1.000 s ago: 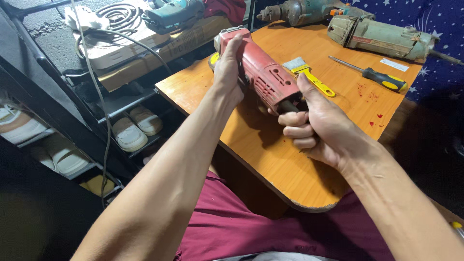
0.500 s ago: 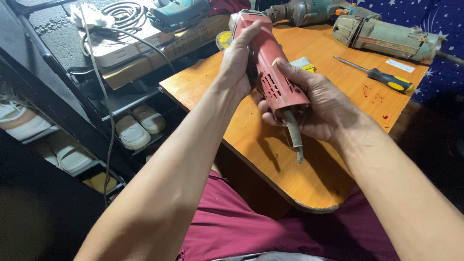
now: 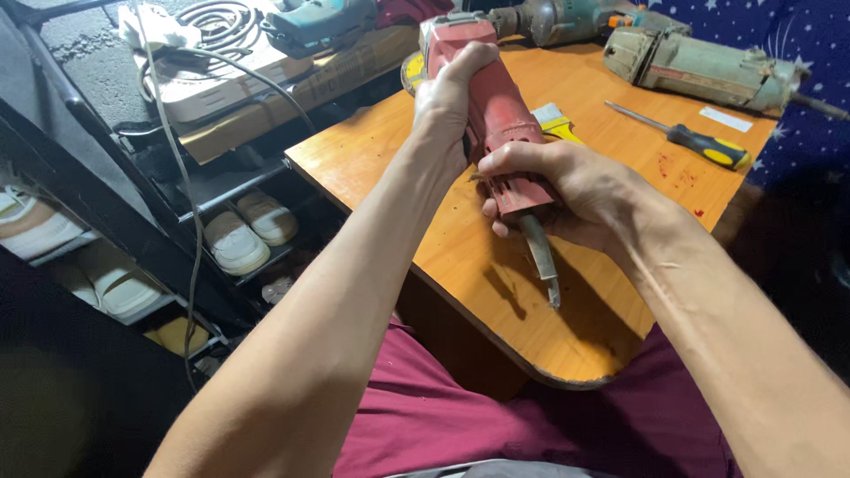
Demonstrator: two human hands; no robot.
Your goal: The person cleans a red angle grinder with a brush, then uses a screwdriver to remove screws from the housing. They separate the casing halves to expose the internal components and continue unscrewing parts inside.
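Observation:
A worn red angle grinder (image 3: 496,115) is held above the wooden table (image 3: 460,257), its body pointing away from me. My left hand (image 3: 447,97) wraps the front half near the head. My right hand (image 3: 567,190) grips the rear end, where a short grey cut cord stub (image 3: 540,261) hangs down toward the tabletop. A yellow disc edge (image 3: 412,71) shows by the grinder's head.
On the table lie a yellow-and-black screwdriver (image 3: 695,140), a grey-green grinder (image 3: 699,66), a drill (image 3: 558,19) and a small yellow tool (image 3: 558,124). At left a dark shelf (image 3: 186,190) holds shoes (image 3: 235,243), cables and a blue power tool (image 3: 314,22).
Both hands have lifted and turned the grinder upright, its rear now facing me. My right hand shifted from under the body to its rear end, and the cord stub came into view.

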